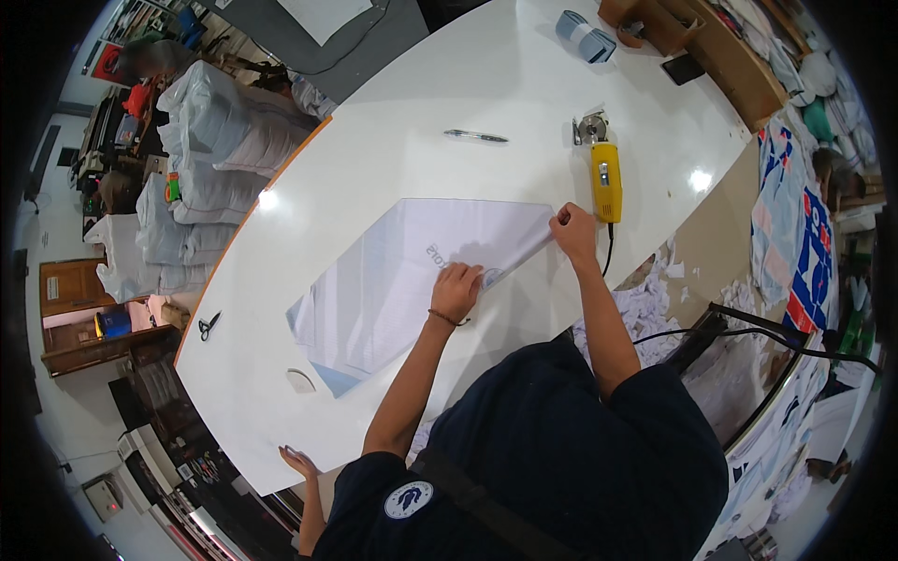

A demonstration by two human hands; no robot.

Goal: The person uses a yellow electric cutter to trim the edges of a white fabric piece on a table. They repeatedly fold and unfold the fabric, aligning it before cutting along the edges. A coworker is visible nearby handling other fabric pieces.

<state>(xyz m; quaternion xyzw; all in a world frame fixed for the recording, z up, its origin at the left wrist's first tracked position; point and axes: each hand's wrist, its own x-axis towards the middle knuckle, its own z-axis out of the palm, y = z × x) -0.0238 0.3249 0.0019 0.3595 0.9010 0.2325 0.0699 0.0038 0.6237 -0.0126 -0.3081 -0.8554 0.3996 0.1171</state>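
Note:
A thin pale sheet (374, 280), cloth or paper, lies on the white table (374, 435) with blue parts along its left end. Faint mirrored print shows through it. My right hand (573, 232) pinches the sheet's right corner between thumb and fingers. Resting on the sheet near its front edge is my left hand (456, 292), fingers bent a little and pressed against the surface. Just beyond my right hand lies a yellow electric rotary cutter (606, 178), its round blade end pointing away from me. A pen (475, 136) lies farther back.
Black scissors (209, 325) and a small white piece (300, 381) lie toward the left. Another person's hand (297, 461) touches the table's near-left edge. At the far end are a blue roll (586, 35), a black phone (683, 68) and a wooden box (739, 75). Stuffed sacks (201, 187) stand beyond the left edge.

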